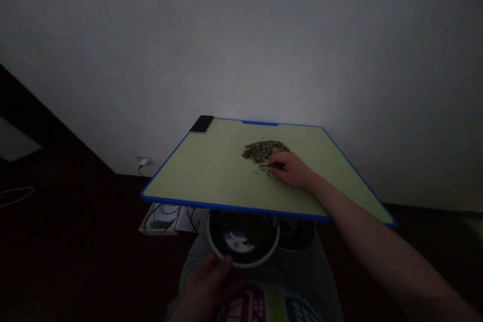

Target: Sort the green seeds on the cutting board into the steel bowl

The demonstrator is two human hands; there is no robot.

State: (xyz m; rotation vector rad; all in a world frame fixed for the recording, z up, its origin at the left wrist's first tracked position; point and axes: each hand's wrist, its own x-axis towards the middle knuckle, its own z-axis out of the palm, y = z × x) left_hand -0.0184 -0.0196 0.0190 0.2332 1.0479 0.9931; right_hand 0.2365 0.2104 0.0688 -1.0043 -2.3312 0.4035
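Note:
On the pale yellow-green table top (204, 171) lies a spread pile of small, dark greenish-brown dried bits (264, 150), too small to name. My right hand (290, 168) rests at the near right edge of this pile, its thumb and fingers pinched together. A thin stem-like piece (263, 165) sticks out from the fingertips. A few loose bits lie just in front of them. Below the table's front edge, my left hand (209, 279) grips the near rim of a round bowl (253, 263) over my lap. Dark bits lie inside the bowl, mostly on its right side.
A black phone (202, 124) lies at the table's far left corner. Beside the held bowl sits a second dark round container (297, 234), partly under the table. A white box (160, 219) with cables is below left. The table stands against a wall with a plugged-in charger (144, 162).

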